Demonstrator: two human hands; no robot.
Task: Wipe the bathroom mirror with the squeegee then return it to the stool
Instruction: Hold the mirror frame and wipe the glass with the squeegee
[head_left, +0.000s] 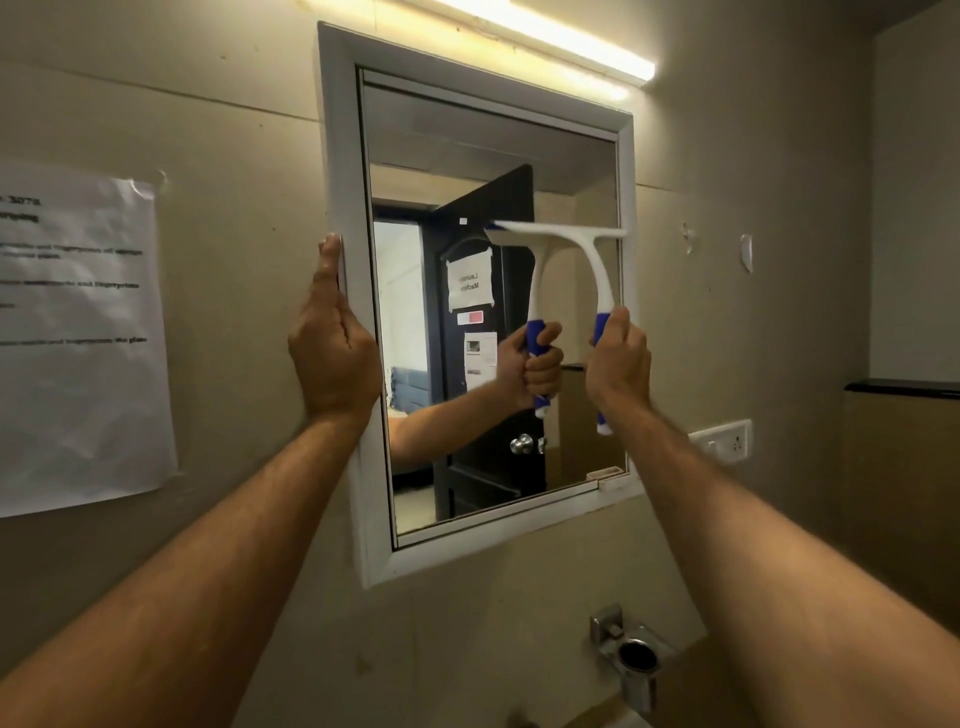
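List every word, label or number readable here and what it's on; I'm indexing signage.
"Laundry Machine", mirror-reversed and partly guessed: paper sign on the door reflected in the mirror.
Wall notice left of the mirror: several lines of print, blurred, unreadable.
Smaller stickers on the reflected door: too small to read.

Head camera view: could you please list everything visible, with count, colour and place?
mirror: one, white frame, centre wall
squeegee: one, white with blue grip, blade on the glass, right side
paper notice: one, white, left wall
tube light: one, lit, above mirror
switch plate: one, white, right of mirror
metal holder: one, chrome, below mirror
left hand: holds the frame's left edge
right hand: grips the squeegee handle
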